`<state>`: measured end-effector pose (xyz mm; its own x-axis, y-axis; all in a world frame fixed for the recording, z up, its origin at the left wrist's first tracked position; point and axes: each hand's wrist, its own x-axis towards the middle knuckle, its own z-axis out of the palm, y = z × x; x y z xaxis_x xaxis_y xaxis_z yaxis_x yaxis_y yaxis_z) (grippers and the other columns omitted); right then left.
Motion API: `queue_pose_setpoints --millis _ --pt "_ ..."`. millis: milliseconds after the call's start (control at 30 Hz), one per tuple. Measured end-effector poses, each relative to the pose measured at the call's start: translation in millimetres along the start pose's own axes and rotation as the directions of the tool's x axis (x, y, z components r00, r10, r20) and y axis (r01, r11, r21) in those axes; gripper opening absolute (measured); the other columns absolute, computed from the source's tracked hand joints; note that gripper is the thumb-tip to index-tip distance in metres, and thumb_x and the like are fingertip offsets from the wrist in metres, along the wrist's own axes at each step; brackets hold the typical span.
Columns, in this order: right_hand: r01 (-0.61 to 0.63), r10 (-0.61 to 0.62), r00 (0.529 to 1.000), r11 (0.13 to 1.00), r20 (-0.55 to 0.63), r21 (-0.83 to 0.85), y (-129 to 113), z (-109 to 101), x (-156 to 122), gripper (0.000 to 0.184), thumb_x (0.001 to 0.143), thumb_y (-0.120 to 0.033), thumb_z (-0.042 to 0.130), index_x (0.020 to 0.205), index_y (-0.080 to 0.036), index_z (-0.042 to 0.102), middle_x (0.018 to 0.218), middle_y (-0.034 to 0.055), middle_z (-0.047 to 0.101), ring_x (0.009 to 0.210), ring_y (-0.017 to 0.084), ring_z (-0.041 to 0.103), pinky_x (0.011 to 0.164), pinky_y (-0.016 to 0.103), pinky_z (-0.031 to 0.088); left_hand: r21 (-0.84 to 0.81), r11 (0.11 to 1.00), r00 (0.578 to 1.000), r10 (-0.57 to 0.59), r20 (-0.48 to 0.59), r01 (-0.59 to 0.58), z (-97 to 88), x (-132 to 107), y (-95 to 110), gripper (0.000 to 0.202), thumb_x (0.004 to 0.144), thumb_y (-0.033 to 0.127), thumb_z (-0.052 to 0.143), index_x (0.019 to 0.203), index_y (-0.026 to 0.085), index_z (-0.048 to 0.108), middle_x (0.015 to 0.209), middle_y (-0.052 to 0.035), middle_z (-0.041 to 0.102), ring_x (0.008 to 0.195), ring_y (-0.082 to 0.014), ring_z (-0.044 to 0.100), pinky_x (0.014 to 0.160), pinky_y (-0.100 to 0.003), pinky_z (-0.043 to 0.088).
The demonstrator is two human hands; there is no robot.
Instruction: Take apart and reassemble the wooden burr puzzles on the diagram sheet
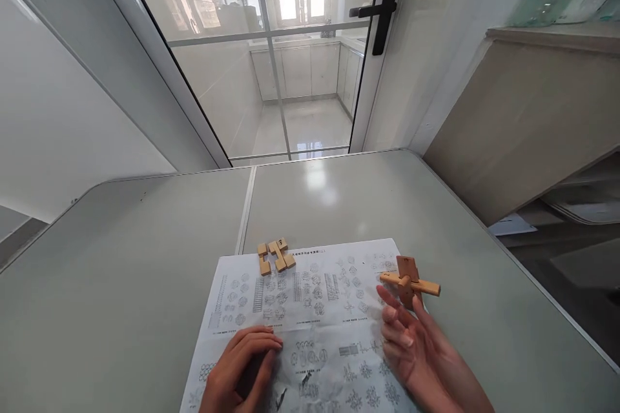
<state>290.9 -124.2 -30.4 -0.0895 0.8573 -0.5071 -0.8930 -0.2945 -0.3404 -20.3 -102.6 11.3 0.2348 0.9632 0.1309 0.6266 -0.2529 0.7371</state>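
A small wooden interlocking puzzle, partly assembled into a cross shape, stands at the fingertips of my right hand. The thumb and index finger close around its lower end, and the other fingers are curled. My left hand rests on the printed instruction sheet, fingers loosely bent and thumb apart, with nothing visible in it. Two loose notched wooden pieces lie at the sheet's top edge: a C-shaped piece and a piece marked 3.
The sheet with puzzle diagrams lies on a pale grey table that has a seam strip. Beyond the table is a glass door with a black handle. A shelf unit with packages on top borders the right side.
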Motion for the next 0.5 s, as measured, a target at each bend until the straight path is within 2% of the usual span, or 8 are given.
queue_pose_setpoints --millis 100,200,267,333,400,500 --pt "0.028 -0.028 1.000 0.998 0.013 0.059 -2.8 3.7 4.0 0.047 0.089 -0.047 0.086 0.126 -0.021 0.072 0.085 -0.0023 0.058 0.056 0.006 0.044 0.052 0.017 0.046 -0.031 0.999 1.000 -0.015 -0.006 0.015 0.9 0.1 2.0 0.019 0.101 0.041 0.064 0.099 0.028 0.078 0.109 -0.0064 0.080 0.111 -0.0266 0.074 0.098 -0.035 0.063" --pt "0.058 -0.061 0.998 0.991 0.021 0.120 -7.5 13.3 5.7 0.033 0.088 -0.035 0.088 0.115 -0.023 0.073 0.079 -0.0055 0.051 0.055 0.005 0.043 0.051 0.015 0.045 -0.039 0.999 1.000 -0.019 0.005 0.019 0.7 0.1 3.3 0.020 0.102 0.040 0.063 0.100 0.027 0.078 0.111 -0.0071 0.080 0.111 -0.0272 0.074 0.099 -0.038 0.063" --pt "0.089 -0.090 0.996 0.989 0.009 0.118 -9.0 19.5 4.0 0.026 0.088 -0.032 0.088 0.107 -0.023 0.072 0.076 -0.0067 0.046 0.054 0.005 0.041 0.052 0.014 0.045 -0.029 1.000 1.000 -0.006 0.030 0.007 -0.4 -0.4 2.8 0.018 0.102 0.039 0.063 0.102 0.028 0.077 0.113 -0.0067 0.079 0.112 -0.0266 0.073 0.099 -0.037 0.063" --pt "0.138 -0.138 0.990 0.990 -0.001 0.007 -7.5 24.6 -1.2 0.021 0.090 -0.036 0.085 0.099 -0.023 0.071 0.074 -0.0062 0.044 0.054 0.007 0.040 0.054 0.018 0.047 -0.021 1.000 0.999 0.006 0.052 -0.005 -1.5 -0.9 1.4 0.016 0.102 0.037 0.063 0.103 0.029 0.077 0.114 -0.0059 0.079 0.112 -0.0259 0.073 0.098 -0.037 0.063" --pt "0.180 -0.180 0.983 0.961 0.016 -0.210 -2.8 29.0 -9.5 0.024 0.095 -0.044 0.079 0.089 -0.023 0.069 0.073 -0.0035 0.047 0.059 0.011 0.042 0.058 0.024 0.049 -0.019 1.000 0.998 0.019 0.062 -0.017 -1.8 -1.3 -0.2 0.015 0.102 0.036 0.063 0.104 0.029 0.076 0.114 -0.0055 0.078 0.112 -0.0257 0.073 0.097 -0.037 0.063" --pt "0.203 -0.176 0.979 0.817 0.102 -0.540 8.1 35.4 -22.0 0.041 0.100 -0.056 0.067 0.078 -0.021 0.065 0.071 0.0013 0.052 0.067 0.017 0.047 0.066 0.031 0.047 -0.019 0.999 0.997 0.049 0.063 -0.048 -0.9 -1.0 -2.6 0.013 0.102 0.034 0.064 0.104 0.028 0.075 0.113 -0.0053 0.078 0.112 -0.0256 0.073 0.097 -0.036 0.063"
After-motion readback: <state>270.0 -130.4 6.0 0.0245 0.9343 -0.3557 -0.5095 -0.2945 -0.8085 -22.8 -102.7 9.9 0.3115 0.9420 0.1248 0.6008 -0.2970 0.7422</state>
